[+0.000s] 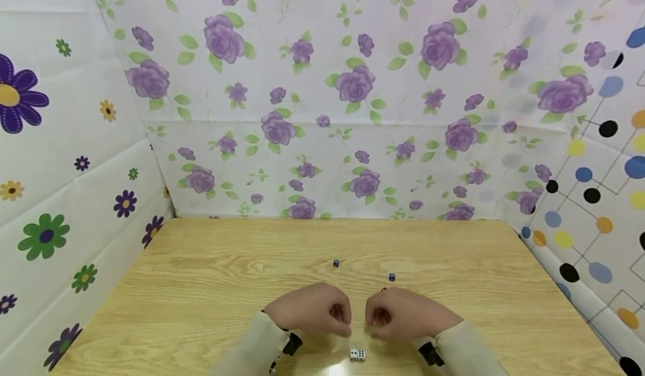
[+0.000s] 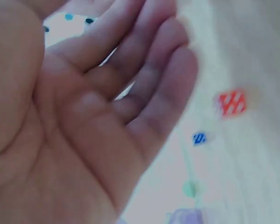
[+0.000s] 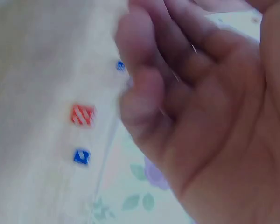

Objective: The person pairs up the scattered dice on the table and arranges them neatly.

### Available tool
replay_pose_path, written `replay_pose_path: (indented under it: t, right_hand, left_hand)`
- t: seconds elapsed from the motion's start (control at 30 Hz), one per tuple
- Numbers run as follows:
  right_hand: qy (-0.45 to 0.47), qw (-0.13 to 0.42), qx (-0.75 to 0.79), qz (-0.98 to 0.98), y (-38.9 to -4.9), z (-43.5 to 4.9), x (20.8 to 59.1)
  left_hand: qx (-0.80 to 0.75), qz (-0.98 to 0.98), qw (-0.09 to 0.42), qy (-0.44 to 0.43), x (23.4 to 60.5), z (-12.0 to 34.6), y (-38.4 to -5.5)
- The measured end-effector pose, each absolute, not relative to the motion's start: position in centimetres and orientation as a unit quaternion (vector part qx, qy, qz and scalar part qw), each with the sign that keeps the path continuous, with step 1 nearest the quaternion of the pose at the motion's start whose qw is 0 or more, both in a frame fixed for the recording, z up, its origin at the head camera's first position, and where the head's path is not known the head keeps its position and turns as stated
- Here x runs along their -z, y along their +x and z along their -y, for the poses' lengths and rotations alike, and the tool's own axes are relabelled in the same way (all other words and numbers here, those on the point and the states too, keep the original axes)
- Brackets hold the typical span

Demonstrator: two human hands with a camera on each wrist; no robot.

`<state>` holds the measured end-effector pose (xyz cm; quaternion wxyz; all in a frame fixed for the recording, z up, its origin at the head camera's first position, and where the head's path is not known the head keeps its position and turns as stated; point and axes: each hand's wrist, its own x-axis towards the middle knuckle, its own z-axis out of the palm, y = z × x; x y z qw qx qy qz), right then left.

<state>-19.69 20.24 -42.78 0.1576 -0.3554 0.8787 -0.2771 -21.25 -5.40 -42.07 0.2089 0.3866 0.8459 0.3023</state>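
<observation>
Two white dice sit side by side on the table, nearer the camera than both hands. My left hand hovers just beyond them on the left, thumb and fingers loosely bent toward each other. Mirroring it, my right hand is a short gap away on the right. Neither palm shows anything in it in the wrist views. Behind the right hand a red die is mostly hidden; its white-marked surface appears blurred in the right wrist view. Farther back lie a dark blue die and another blue die.
The wood-grain table is bounded by a floral cloth at the back. A flower-print cloth hangs on the left and a dotted cloth on the right. Dark straps circle the wrists.
</observation>
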Motion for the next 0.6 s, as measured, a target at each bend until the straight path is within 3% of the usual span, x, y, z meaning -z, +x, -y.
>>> replay_pose_path:
  t: [0.17,0.27,0.6]
  right_hand:
    - [-0.289,0.031,0.256,-0.922,-20.6,-21.3,41.6]
    - [-0.249,-0.011,0.242,-0.938,-20.8,-21.4,41.7]
    - [-0.205,-0.053,0.168,-0.963,-21.1,-21.7,43.2]
  left_hand:
    - [-0.3,-0.886,0.088,0.343,41.0,6.7,-22.4]
    - [-0.274,-0.912,0.051,0.301,40.9,7.4,-22.7]
    - [-0.24,-0.932,0.083,0.259,41.9,7.9,-22.6]
